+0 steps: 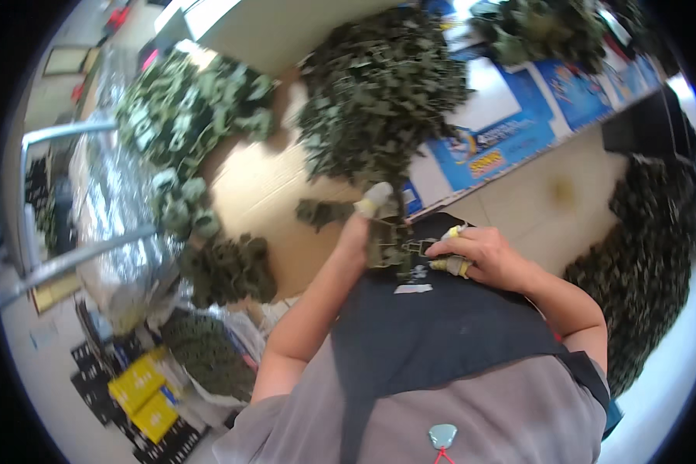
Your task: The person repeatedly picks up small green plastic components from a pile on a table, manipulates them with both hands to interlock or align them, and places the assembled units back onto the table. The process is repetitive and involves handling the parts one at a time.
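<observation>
A strip of camouflage netting (pixel 385 246), green-brown with pale cord mesh, hangs in front of my dark apron. My left hand (pixel 357 232) is closed on the strip's left side, pale wrapping on its fingertips. From the right, my right hand (pixel 487 257) pinches at the mesh's edge; yellowish covers wrap some of its fingers. The strip runs up toward a large heap of leafy camouflage netting (pixel 379 93) on the table ahead. Exactly where the fingertips grip is partly hidden.
A lighter green netting pile (pixel 197 108) and a darker netting bundle (pixel 228 271) lie at the left on cardboard (pixel 255 185). More netting (pixel 642 271) spreads over the floor at right. Plastic-wrapped goods (pixel 120 209), a metal rail (pixel 77 263) and yellow boxes (pixel 143 390) stand left.
</observation>
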{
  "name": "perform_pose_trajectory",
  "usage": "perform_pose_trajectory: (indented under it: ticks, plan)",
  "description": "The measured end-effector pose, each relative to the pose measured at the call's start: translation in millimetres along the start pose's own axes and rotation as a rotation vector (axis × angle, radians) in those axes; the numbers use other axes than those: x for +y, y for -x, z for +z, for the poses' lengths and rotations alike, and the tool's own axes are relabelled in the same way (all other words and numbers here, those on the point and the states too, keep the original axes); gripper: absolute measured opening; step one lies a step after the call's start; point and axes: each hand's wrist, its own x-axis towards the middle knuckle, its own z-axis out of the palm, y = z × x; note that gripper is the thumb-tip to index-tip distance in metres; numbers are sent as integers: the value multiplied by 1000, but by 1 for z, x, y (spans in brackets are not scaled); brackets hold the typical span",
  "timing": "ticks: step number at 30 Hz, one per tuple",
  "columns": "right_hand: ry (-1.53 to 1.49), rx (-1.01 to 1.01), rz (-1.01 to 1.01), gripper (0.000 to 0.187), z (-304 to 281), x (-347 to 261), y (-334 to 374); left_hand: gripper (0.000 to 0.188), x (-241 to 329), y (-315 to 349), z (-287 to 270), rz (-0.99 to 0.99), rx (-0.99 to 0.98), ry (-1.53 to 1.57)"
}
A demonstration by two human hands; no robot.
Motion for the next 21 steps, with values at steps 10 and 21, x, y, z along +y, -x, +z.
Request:
perform_pose_trajectory:
  ticks: [10,21]
  plan:
    - [262,-388,-161,25,-1,-2,-49,35,-25,-8,-10,159,-211,177]
    - [111,-593,-61,34,4,3,-60,46,-53,-23,-22,104,-206,234]
